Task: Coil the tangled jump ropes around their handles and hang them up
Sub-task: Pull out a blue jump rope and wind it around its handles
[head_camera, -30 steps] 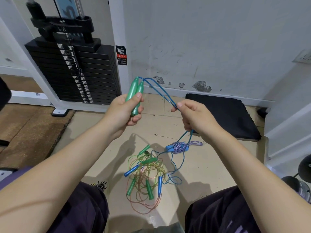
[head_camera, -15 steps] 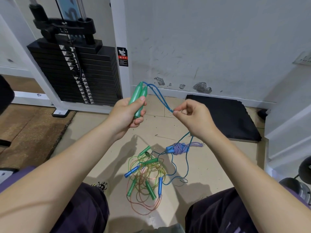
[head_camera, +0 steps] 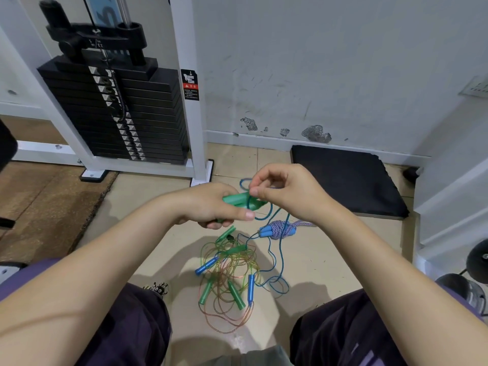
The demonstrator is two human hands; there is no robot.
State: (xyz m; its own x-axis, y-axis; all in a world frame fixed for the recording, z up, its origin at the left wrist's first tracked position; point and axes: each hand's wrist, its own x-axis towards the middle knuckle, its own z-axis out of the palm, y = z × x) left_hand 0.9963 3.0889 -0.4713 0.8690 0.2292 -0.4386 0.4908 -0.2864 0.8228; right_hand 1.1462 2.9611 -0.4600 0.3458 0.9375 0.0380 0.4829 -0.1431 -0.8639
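My left hand (head_camera: 211, 204) grips a pair of green handles (head_camera: 239, 200), held roughly level and pointing right. My right hand (head_camera: 287, 191) pinches the blue cord (head_camera: 280, 256) right at the handle tips, where one turn of cord crosses them. The rest of that cord hangs down to the floor and ends in loose loops. Below lies a tangled pile of jump ropes (head_camera: 228, 276) with green and blue handles and thin coloured cords. A coiled braided rope with blue handles (head_camera: 278, 229) lies beside the pile.
A black weight stack (head_camera: 118, 112) in a white frame stands at the back left. A black mat (head_camera: 346, 178) lies against the wall at the right. Brown rubber flooring (head_camera: 45, 204) covers the left. My knees frame the tiled floor below.
My left hand has lowered and tipped the green handles from upright to level. My right hand has come in from the right to the handle tips with the blue cord.
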